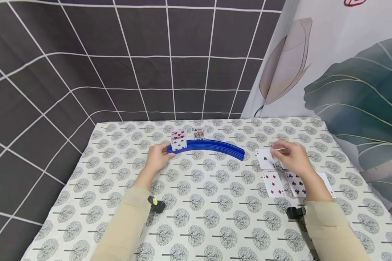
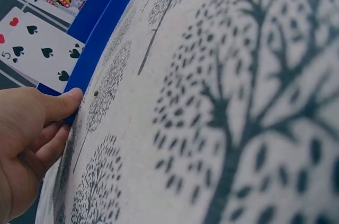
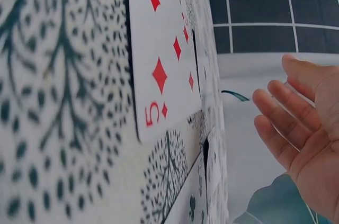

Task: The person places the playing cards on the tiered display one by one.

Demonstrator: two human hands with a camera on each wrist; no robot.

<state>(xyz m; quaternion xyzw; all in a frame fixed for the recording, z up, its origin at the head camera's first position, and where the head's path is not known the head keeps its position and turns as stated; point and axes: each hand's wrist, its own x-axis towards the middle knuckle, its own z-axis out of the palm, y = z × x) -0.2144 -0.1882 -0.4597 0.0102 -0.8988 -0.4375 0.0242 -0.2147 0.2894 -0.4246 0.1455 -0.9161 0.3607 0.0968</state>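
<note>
Spade card point(image 2: 43, 49) with black "5"

showing five of spades point(image 2: 46, 49) in rack point(image 1: 212, 145), left of king of clubs point(image 1: 199, 133) | showing five of diamonds point(image 1: 273, 184) right of rack

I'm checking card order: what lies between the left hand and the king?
The left wrist view shows the five of spades, overlapping a hearts card, in the blue holder.

Homelike; tree-print tablecloth point(image 1: 196, 203); leaf-print curtain point(image 1: 352, 83)
</note>
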